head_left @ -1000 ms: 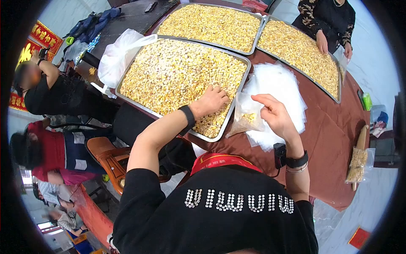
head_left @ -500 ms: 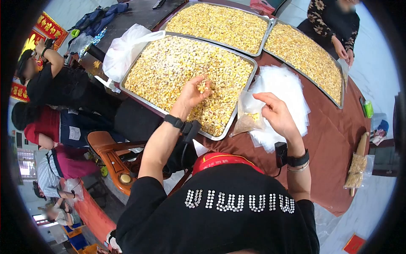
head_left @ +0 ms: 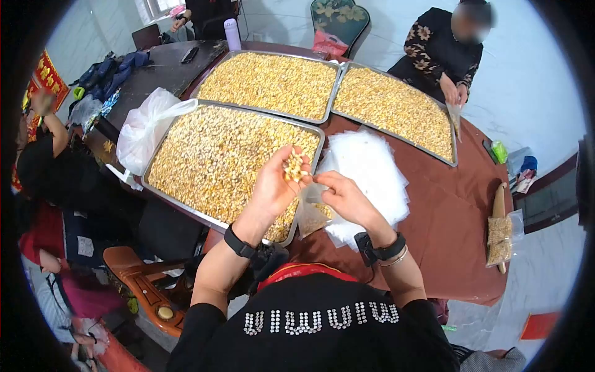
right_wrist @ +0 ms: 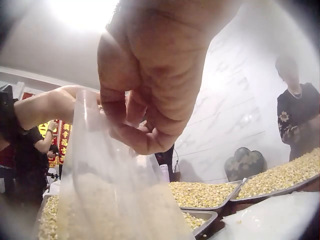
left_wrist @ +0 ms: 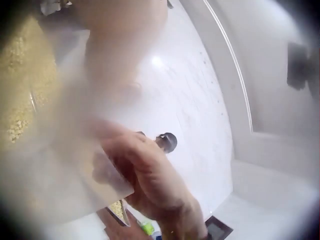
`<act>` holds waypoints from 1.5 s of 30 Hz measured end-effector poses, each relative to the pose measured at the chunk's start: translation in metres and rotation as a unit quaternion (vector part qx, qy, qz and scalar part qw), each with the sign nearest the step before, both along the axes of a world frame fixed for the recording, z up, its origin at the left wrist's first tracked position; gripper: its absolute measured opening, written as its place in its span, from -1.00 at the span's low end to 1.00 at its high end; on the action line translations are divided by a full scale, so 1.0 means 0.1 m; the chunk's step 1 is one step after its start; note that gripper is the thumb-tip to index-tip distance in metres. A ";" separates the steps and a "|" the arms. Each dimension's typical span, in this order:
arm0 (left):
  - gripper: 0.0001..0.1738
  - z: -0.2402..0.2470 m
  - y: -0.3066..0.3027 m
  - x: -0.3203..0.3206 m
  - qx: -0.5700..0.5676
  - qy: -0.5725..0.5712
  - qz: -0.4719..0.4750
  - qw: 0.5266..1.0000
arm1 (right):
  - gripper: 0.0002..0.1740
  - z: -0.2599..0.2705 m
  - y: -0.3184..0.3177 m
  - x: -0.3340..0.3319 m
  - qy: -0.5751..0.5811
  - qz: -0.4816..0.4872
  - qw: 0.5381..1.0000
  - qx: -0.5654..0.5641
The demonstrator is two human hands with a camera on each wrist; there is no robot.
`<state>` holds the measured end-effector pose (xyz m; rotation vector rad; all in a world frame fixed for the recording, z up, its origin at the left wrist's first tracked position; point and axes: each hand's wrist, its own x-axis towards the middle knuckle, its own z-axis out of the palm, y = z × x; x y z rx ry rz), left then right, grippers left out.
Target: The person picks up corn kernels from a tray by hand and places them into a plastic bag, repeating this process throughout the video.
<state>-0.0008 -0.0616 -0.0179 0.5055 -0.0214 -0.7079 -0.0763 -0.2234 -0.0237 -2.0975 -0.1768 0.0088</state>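
Observation:
In the head view my left hand (head_left: 276, 184) is cupped, its fingers curled round a handful of yellow corn kernels (head_left: 293, 166). It is over the right front part of the near metal tray (head_left: 320, 137), which is spread with kernels. My right hand (head_left: 348, 199) pinches the mouth of a clear plastic bag (head_left: 310, 214) close beside the left fingers. Some kernels lie in the bag's bottom. The right wrist view shows my right hand (right_wrist: 155, 75) with thumb and fingers on the bag's top edge; the bag (right_wrist: 115, 185) hides part of the left hand.
Two more kernel trays stand behind, one at the back (head_left: 260, 110) and one at the right (head_left: 396, 144). A pile of flat clear bags (head_left: 372, 180) lies on the brown tablecloth (head_left: 446, 229). Filled bags (head_left: 499, 239) lie far right. A person (head_left: 443, 59) works across the table.
My left hand has scooped kernels from the near tray and moved right, up to the bag's mouth. The right hand's fingers have closed in at the bag top. The head view has shifted.

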 end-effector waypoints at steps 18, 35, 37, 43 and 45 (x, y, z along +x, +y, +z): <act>-0.82 -0.18 -0.29 -0.25 0.162 -0.168 0.108 0.966 | -0.58 0.09 -0.04 -0.04 0.014 0.009 1.000 -0.024; -0.60 -1.58 0.13 0.62 0.696 -0.592 0.024 0.405 | -0.60 -0.09 -0.02 -0.06 -0.016 0.006 1.000 0.014; -0.54 -1.53 0.13 0.53 0.713 -0.605 -0.086 0.343 | -0.60 -0.05 -0.03 -0.08 -0.007 0.006 1.000 0.011; -0.62 -1.45 0.07 0.34 0.670 -0.629 -0.194 0.345 | -0.60 -0.06 -0.09 -0.09 -0.023 0.003 1.000 0.002; -0.64 -1.47 0.11 0.40 0.637 -0.647 -0.184 0.378 | -0.60 -0.06 -0.08 -0.10 -0.016 -0.001 1.000 0.008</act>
